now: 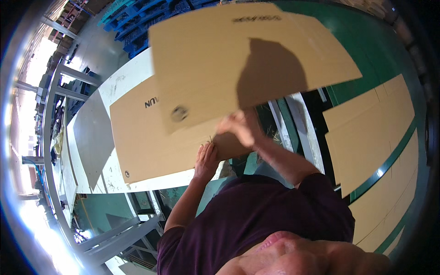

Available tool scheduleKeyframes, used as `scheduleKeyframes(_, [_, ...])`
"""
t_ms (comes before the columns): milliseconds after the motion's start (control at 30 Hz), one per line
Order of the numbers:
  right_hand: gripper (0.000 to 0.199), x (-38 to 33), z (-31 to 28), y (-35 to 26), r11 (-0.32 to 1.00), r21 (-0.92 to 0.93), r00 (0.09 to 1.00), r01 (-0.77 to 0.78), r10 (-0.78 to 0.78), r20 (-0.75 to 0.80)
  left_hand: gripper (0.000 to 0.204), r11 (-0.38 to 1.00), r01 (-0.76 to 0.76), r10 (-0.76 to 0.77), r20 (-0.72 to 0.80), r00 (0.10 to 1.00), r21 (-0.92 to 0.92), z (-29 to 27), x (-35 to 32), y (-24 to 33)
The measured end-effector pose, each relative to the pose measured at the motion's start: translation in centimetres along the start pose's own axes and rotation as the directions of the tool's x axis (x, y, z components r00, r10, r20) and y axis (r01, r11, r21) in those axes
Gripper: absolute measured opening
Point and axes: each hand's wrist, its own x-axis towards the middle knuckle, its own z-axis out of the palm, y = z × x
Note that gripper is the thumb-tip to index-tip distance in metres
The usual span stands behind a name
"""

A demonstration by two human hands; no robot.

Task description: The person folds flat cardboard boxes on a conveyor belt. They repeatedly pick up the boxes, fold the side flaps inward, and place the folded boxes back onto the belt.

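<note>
A large brown cardboard sheet (201,59) with dark print and a small round hole mark is raised at a tilt above the table, slightly blurred. My right hand (239,129) is closed at its near edge, with the fingertips partly hidden. Under it another flat cardboard sheet (137,137) lies on the white table (128,75), partly covered by the raised one. My left hand (206,158) rests on the lower sheet near its front edge, fingers stretched out and flat. A shadow falls across the raised sheet.
More cardboard sheets (366,123) lie in a row at the right, over the green floor. Blue pallets (142,23) are stacked at the far side. A white metal frame (75,75) stands left of the table, and grey metal bars (119,236) run below it.
</note>
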Motion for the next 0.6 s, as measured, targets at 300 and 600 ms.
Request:
scheduleKeyframes(300, [0.039,-10.0,0.3,10.9,0.875,0.484,0.963,-0.003,0.134,-0.236,0.032,0.962,0.116,-0.109,0.043,0.993,-0.247,2.4,-1.5,-1.5])
scheduleKeyframes(600, [0.029,-8.4,11.7,14.8,0.878,0.466,0.986,-0.112,0.155,-0.055,0.024,0.978,0.092,-0.077,0.085,0.993,-0.188,2.4,-5.1,-1.6])
